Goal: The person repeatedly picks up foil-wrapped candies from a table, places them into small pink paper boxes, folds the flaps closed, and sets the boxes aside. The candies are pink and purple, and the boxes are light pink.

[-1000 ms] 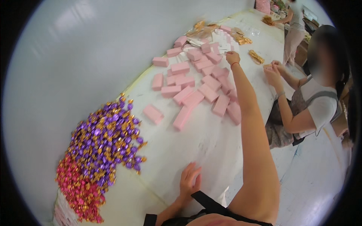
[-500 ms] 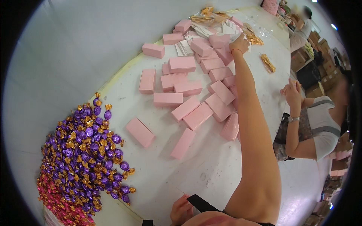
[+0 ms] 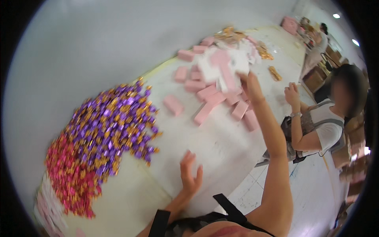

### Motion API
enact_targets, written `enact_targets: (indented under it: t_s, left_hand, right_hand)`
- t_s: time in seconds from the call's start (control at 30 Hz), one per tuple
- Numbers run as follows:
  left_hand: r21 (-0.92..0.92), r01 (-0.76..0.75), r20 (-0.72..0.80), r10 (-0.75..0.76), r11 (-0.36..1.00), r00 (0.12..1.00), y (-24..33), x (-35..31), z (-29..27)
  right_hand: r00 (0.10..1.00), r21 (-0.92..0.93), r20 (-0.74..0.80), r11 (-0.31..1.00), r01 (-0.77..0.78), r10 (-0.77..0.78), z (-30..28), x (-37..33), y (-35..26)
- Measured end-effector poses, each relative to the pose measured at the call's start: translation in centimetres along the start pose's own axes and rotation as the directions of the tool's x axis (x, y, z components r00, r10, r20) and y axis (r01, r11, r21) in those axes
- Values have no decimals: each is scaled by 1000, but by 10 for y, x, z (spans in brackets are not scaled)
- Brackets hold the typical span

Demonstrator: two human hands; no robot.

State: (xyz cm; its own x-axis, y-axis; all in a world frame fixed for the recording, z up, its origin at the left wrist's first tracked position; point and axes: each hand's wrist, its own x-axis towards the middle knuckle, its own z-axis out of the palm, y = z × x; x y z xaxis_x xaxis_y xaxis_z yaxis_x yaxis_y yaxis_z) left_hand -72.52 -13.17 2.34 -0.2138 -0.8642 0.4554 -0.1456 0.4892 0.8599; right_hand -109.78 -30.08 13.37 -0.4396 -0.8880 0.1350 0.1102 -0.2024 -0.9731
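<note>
The right hand (image 3: pixel 253 89) pinches a blurred, flat carton (image 3: pixel 226 71) by its edge above the pink boxes (image 3: pixel 203 113) on the counter (image 3: pixel 221 146), probably so it clears them; the left hand (image 3: pixel 190 175), loosely spread, grips nothing.

Unfolded pink carton (image 3: pixel 221 59), partly white, over boxes (image 3: pixel 215 98)

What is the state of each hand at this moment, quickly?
Left hand: open, holding nothing visible.
Right hand: closed, apparently holding a pink-and-white unfolded box; the picture is blurred there.
</note>
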Motion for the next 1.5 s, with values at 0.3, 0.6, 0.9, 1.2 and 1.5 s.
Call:
enact_targets:
  t_s: [0.3,0.6,0.9,1.2,1.5]
  left_hand:
    - [507,-99,282,-56,856,958,37,-48,-193]
    - [486,-80,295,-77,870,952,-2,-151,-221]
    - [322,106,53,-129,941,990,39,-183,-245]
    - [-151,-39,-53,31,988,998,93,-227,-249]
    - [-301,157,-68,-185,941,980,100,-256,-251]
  right_hand:
    - [927,-559,326,829,30,186,177,-317,60]
    - [816,-739,578,428,520,6,178,-362,107]
    - [684,-648,689,628,432,240,207,-362,58]
    - [639,-414,754,864,287,149,252,-487,22]
    - [420,-170,906,949,266,44,288,-503,27]
